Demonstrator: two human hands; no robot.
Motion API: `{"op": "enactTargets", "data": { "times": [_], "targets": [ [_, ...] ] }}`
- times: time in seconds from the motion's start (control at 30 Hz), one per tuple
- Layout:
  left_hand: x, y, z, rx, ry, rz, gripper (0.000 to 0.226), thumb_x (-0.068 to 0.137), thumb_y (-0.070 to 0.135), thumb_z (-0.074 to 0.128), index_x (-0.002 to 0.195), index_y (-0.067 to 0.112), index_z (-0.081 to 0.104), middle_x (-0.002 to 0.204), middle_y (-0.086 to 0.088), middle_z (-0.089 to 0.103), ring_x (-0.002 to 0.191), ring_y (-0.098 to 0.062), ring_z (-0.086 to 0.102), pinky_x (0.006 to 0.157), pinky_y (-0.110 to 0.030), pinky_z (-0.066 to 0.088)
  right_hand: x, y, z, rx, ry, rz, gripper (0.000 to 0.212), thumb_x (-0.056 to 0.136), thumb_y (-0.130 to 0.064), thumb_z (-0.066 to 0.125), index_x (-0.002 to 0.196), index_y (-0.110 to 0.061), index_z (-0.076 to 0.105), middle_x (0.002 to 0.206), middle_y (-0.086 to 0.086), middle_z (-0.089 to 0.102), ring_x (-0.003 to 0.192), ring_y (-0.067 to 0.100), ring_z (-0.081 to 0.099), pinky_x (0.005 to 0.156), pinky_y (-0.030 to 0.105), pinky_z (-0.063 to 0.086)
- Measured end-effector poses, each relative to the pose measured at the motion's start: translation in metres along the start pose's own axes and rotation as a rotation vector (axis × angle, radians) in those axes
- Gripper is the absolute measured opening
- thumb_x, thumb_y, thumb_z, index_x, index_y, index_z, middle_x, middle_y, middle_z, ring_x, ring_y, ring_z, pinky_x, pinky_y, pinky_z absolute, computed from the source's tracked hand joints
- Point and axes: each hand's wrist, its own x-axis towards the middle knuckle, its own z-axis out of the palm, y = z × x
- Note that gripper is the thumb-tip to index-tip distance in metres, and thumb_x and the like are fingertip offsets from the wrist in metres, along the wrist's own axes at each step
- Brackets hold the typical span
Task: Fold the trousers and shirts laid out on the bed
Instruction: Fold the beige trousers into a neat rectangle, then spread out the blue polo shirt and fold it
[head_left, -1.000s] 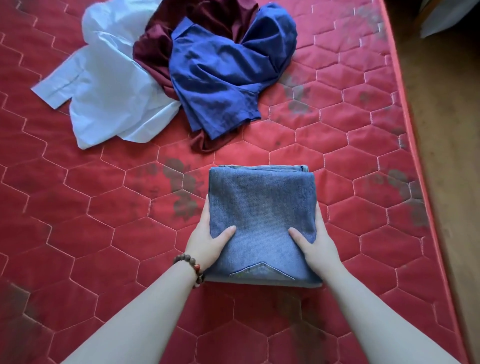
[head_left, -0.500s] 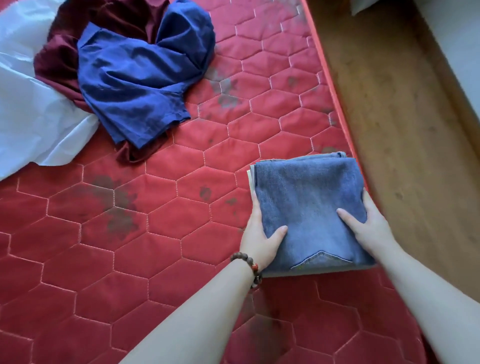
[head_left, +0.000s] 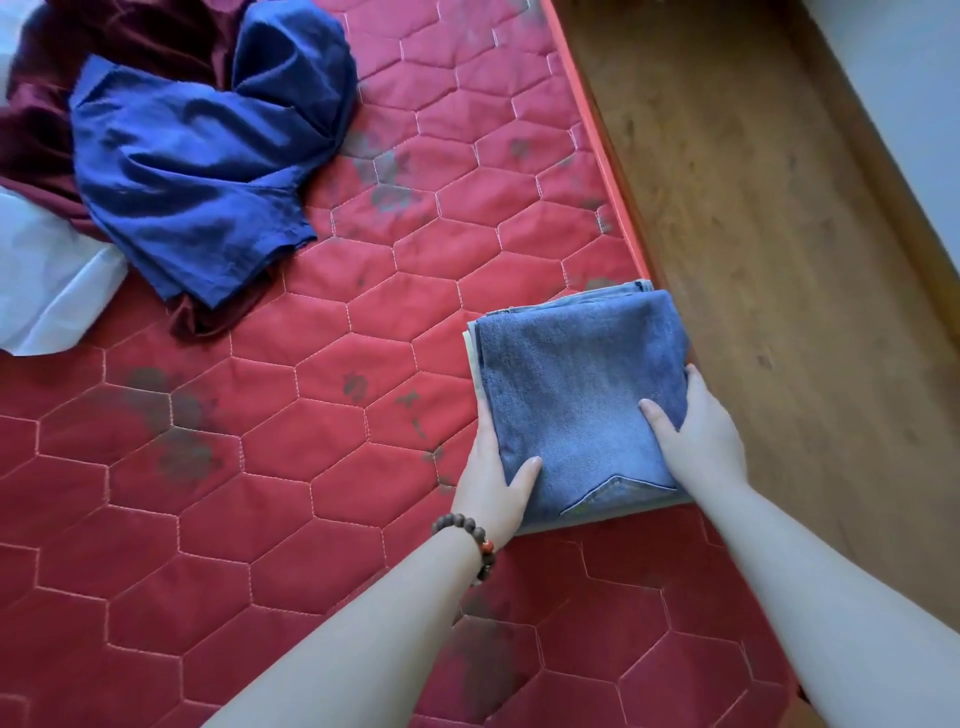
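Move: folded blue denim trousers (head_left: 576, 400) now carried right to the red quilted mattress (head_left: 291, 467) edge.
Grip: left hand (head_left: 493, 480) and right hand (head_left: 698, 441) clasp its sides.
Meaning: trousers done; crumpled royal-blue shirt (head_left: 197, 171) awaits.

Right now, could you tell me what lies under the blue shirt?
A dark red garment shows beneath the blue shirt, and a white shirt under that. How far either extends beneath is covered.

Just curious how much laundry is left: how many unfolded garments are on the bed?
3 in view: a blue garment on top of the pile, a maroon one under it, and a white one at the left edge, partly cut off. More may be hidden.
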Motion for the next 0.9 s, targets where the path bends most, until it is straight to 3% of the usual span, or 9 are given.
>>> {"op": "enactTargets", "data": {
  "times": [0.13,0.27,0.57,0.9],
  "targets": [
    [-0.019,0.013,-0.023,0.079,0.005,0.013,0.067,0.09,0.025,0.06,0.149,0.029,0.028,0.14,0.009,0.052,0.126,-0.008,0.047,0.094,-0.013,0.032,-0.022,-0.014,-0.017,0.032,-0.046,-0.038,0.073,0.095,-0.041,0.053,0.153,-0.012,0.019,0.157,0.006,0.027,0.144,0.022,0.026,0.116,0.038,0.023],
    [-0.045,0.042,-0.071,0.231,0.052,-0.001,0.067,0.094,0.035,0.056,0.151,0.015,0.027,0.154,0.0,0.035,0.141,-0.014,0.032,0.11,-0.024,0.024,-0.056,-0.049,-0.049,0.159,-0.065,-0.074,0.067,0.098,-0.037,0.05,0.153,-0.014,0.02,0.158,-0.001,0.025,0.145,0.015,0.022,0.118,0.033,0.019],
    [-0.149,0.1,-0.23,0.409,0.346,0.007,0.059,0.094,0.036,0.053,0.147,0.015,0.037,0.15,-0.002,0.041,0.139,-0.016,0.036,0.112,-0.032,0.03,-0.165,-0.161,-0.108,0.282,-0.128,-0.238,0.057,0.097,-0.029,0.054,0.147,-0.012,0.034,0.15,0.006,0.037,0.14,0.017,0.029,0.114,0.028,0.019],
    [-0.267,0.059,-0.397,0.325,0.587,-0.074,0.06,0.093,0.036,0.055,0.146,0.012,0.039,0.148,-0.006,0.043,0.137,-0.019,0.038,0.112,-0.037,0.032,-0.279,-0.328,-0.1,0.228,-0.209,-0.473,0.052,0.096,-0.027,0.055,0.144,-0.015,0.039,0.143,0.007,0.041,0.133,0.019,0.038,0.11,0.029,0.026]
  ]
}}
